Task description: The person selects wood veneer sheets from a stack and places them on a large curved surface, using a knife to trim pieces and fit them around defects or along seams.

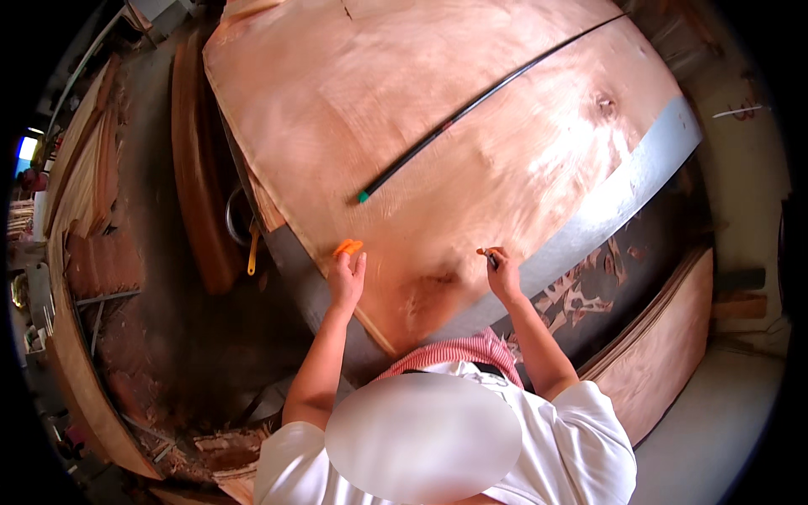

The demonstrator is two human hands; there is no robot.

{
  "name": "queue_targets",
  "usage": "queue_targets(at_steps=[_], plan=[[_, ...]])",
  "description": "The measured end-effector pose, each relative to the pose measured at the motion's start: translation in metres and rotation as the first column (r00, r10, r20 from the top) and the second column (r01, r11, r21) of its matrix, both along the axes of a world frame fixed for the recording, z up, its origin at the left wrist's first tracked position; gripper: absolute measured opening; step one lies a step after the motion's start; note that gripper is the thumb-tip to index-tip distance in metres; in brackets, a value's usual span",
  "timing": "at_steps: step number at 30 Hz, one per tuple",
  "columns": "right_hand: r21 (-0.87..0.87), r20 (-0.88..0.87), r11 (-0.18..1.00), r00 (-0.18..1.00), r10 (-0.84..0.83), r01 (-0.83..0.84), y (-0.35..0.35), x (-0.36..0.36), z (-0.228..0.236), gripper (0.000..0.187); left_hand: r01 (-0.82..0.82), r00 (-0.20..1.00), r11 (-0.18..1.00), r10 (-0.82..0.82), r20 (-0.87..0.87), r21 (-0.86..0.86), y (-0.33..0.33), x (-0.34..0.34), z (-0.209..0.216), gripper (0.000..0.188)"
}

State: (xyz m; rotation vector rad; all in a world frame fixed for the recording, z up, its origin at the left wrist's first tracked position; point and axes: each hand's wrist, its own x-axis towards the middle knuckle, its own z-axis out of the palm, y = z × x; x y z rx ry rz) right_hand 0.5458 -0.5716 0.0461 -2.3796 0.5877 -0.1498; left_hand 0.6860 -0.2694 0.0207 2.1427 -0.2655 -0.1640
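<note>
Two grips: the left hand [345,284] has a small bright-orange object [348,247] at its fingertips, thumb and fingers drawn in close; the right hand [503,276] is curled around a short, slim dark tool with an orange-brown end [491,260], which points left.
Held pieces: both are over the near part of a broad, light-brown wooden veneer sheet [404,126], the orange one near its left edge, the dark one farther right; what kind each is, I cannot tell.
Veneer surface: pale, grained, with a dark knot toward the right and a darker patch near the close corner.
Long rod: a thin, straight-looking black rod with a green end [454,122] lies slantwise across the sheet, its green end nearer the left hand than the right.
Table: a smooth grey metal tabletop [627,194] shows beyond the sheet on its right side.
Left of the table: a tall stack of reddish-brown curved wood sheets [198,185] and a yellow-handled tool [252,252].
Right of the table: torn brown veneer scraps [581,299] and a stack of pale wood sheets [652,337].
Clothing: white short-sleeved shirt [581,438], red-and-white striped cloth [484,349] at the waist.
</note>
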Motion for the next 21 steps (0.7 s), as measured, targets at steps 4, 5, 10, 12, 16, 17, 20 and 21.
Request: queue_targets(at_steps=[4, 5, 10, 12, 16, 17, 20, 21], plan=[[-0.1, 0.045, 0.994, 0.998, 0.045, -0.04, -0.015, 0.037, 0.023, 0.029, -0.057, 0.926, 0.964, -0.047, 0.374, 0.261, -0.036, 0.025, -0.001, 0.048], [-0.08, 0.041, 0.997, 0.999, 0.02, -0.017, -0.021, 0.042, 0.022, 0.032, -0.064, 0.91, 0.943, -0.079, 0.407, 0.325, -0.049, 0.027, 0.001, 0.054], [0.003, -0.013, 1.0, 1.0, -0.008, 0.008, -0.065, 0.072, 0.007, 0.039, -0.093, 0.912, 0.767, -0.19, 0.363, 0.635, -0.076, 0.014, -0.007, 0.063], [0.039, -0.03, 0.999, 1.0, 0.0, 0.001, -0.085, 0.084, 0.005, 0.023, -0.103, 0.916, 0.762, -0.177, 0.36, 0.639, -0.075, 0.016, -0.01, 0.062], [0.01, -0.074, 0.986, 0.983, 0.168, -0.168, -0.143, 0.113, 0.0, 0.017, -0.267, 0.924, 0.84, 0.084, 0.373, 0.473, -0.078, 0.025, -0.028, 0.058], [0.069, -0.096, 0.976, 0.972, 0.213, -0.207, -0.162, 0.119, 0.0, 0.019, -0.333, 0.907, 0.843, 0.164, 0.387, 0.422, -0.085, 0.03, -0.025, 0.057], [0.178, -0.139, 0.929, 0.926, 0.35, -0.325, -0.212, 0.152, 0.016, 0.028, -0.361, 0.879, 0.807, 0.126, 0.46, 0.467, -0.128, 0.068, -0.009, 0.058], [0.175, -0.151, 0.915, 0.909, 0.389, -0.363, -0.231, 0.168, 0.017, 0.03, -0.333, 0.885, 0.792, 0.076, 0.458, 0.512, -0.152, 0.086, -0.001, 0.059]])
